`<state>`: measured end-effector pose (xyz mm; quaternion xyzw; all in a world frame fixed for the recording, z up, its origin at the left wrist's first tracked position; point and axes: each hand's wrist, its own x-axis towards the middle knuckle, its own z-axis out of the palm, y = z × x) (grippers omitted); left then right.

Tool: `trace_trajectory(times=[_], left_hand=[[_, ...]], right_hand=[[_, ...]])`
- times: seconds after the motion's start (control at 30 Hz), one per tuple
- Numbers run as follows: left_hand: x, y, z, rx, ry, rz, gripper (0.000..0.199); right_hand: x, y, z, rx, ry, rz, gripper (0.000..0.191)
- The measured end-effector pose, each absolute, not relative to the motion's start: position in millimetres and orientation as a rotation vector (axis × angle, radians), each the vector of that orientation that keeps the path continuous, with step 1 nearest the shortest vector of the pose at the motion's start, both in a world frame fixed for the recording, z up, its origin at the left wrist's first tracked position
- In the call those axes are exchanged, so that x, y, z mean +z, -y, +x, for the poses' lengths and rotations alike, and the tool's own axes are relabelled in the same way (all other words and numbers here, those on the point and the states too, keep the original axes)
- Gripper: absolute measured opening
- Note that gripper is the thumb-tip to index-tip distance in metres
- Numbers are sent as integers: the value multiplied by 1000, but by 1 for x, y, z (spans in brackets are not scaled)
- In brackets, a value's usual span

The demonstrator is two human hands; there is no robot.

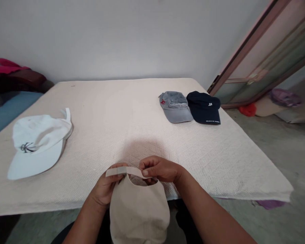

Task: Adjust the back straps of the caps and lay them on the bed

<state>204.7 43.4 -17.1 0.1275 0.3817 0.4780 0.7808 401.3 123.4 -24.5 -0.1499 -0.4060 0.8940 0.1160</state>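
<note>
A beige cap [141, 210] is held at the near edge of the table, its back opening and strap facing away from me. My left hand [107, 184] grips the left side of the opening, its fingers behind the loose end of the cap's strap [133, 171]. With thumb and fingers, my right hand [159, 168] pinches the strap near the right side of the opening. The cap's brim is not visible.
On the cream-covered table [112, 115], a white cap [40, 139] lies at the left. A grey cap [175, 105] and a navy cap [203, 106] sit side by side at the back right. Behind rises a pale wall [122, 40]; a framed door [259, 57] stands at the right.
</note>
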Motion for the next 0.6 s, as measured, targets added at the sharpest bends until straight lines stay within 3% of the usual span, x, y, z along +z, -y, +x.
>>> trace_trajectory(times=[0.2,0.6], left_hand=[[-19,-47,208,1000,-807,256,23],[-19,-44,213,955,-908,325,25]], right_hand=[[-23,-124,401,2567,939,-391,18],[-21,-126,403,2526,956,-401,18]])
